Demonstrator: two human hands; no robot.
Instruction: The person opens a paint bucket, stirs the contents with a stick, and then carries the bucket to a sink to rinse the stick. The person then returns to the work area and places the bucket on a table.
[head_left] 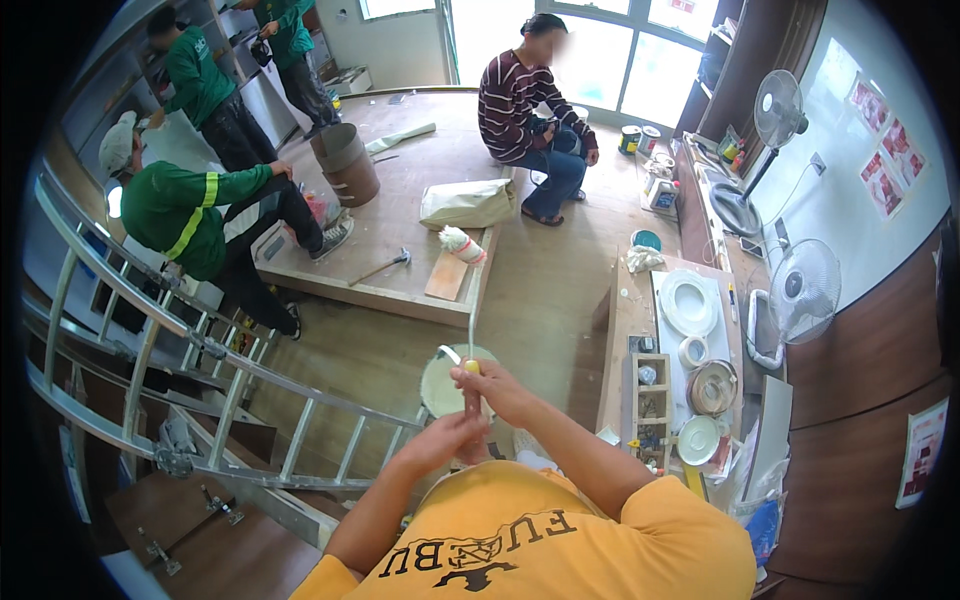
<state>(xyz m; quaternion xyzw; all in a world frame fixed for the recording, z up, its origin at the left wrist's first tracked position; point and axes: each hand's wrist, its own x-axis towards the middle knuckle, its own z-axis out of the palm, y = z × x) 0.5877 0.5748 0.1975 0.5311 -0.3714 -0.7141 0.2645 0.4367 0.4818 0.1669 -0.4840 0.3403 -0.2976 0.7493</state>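
Note:
A paint roller (460, 246) with a fluffy white and red cover points away from me, and its thin metal rod runs back toward my hands. My right hand (500, 392) is closed round the roller's handle, near a yellow end piece (472, 367). Just below it, my left hand (448, 440) is closed too, its fingers wrapped about the lower part of the same handle. Beneath the hands stands a pale round bucket (436, 388), partly hidden by them, with a white curved strip at its rim.
A metal ladder (300, 440) slants along the left. Ahead, a low wooden platform (430, 140) bears a hammer (380, 267), a brown bin (345, 165) and folded cloth (468, 203). Several people sit or stand around it. On the right, a workbench (625, 320) carries lids and tape; fans (805, 290) stand beyond.

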